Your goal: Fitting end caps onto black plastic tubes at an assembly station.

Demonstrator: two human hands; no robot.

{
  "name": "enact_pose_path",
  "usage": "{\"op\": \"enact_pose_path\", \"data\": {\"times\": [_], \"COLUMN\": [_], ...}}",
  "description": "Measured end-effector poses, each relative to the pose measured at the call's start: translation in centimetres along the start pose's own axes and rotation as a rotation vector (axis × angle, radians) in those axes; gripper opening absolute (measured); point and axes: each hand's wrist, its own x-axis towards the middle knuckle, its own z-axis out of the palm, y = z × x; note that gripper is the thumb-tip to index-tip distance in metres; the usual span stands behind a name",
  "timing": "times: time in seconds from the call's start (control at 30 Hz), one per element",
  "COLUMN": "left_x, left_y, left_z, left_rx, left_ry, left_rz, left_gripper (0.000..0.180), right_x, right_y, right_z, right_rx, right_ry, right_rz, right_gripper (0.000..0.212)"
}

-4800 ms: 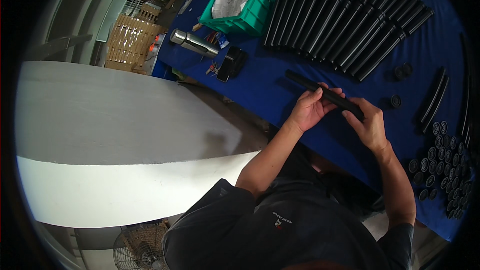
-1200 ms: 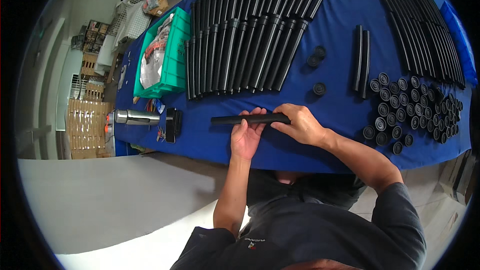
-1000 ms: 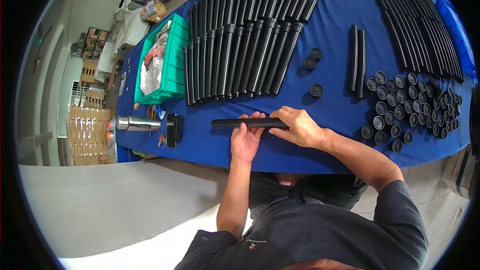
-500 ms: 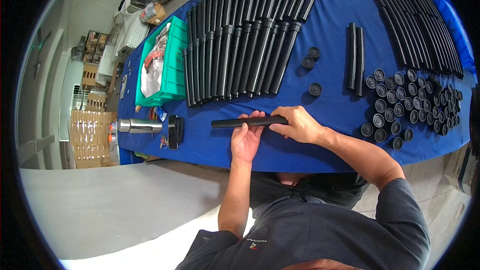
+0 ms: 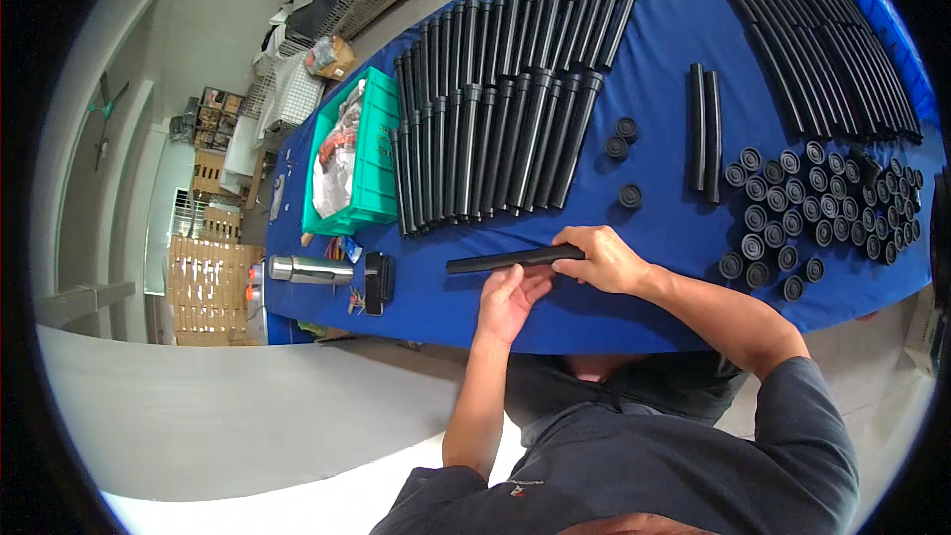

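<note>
My right hand (image 5: 606, 260) is closed round the right end of a black tube (image 5: 483, 263), which lies nearly level above the near part of the table. Just under the middle of that tube is my left hand (image 5: 510, 305), palm up with its fingers apart. Its fingertips are at the tube's near side, not wrapped round it; whether they touch it I cannot tell. Whatever sits at the tube's right end is hidden by my right hand. Beyond my hands, two rows of black tubes with capped far ends (image 5: 520, 144) lie side by side.
On the blue-covered table (image 5: 644, 322), round black caps (image 5: 773, 223) cluster at the right. Two loose tubes (image 5: 705, 134) lie near stacked plain tubes (image 5: 827, 59). Three caps (image 5: 630, 196) sit apart. A green crate (image 5: 374, 173), steel flask (image 5: 309, 269) and black case (image 5: 377, 283) are left.
My left hand has loosened from round the tube and dropped to its near side. My right hand still holds the right end. The whole view has shifted slightly.
</note>
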Motion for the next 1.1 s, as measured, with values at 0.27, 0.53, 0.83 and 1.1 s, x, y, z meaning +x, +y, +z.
{"op": "enact_pose_path", "data": {"times": [0.27,0.53,0.83,1.1], "left_x": [-1.6,0.9,0.8,0.6], "left_y": [5.2,4.7,3.3,4.1], "left_z": [2.5,0.4,1.0,0.8], "left_rx": [1.608,1.878,1.889,1.868], "left_ry": [0.080,-0.142,-0.026,-0.060], "left_rz": [0.684,0.519,0.584,0.519], "left_gripper": [0.040,0.040,0.030,0.031], "right_x": [0.6,0.3,0.3,0.4], "right_y": [1.8,1.8,1.8,1.7], "right_z": [0.4,0.8,-0.2,0.6], "right_rx": [-0.167,-0.198,-0.185,-0.149], "right_ry": [0.042,0.000,-0.050,-0.035], "right_rz": [-0.184,-0.264,-0.196,-0.221], "right_gripper": [0.030,0.031,0.033,0.030]}}
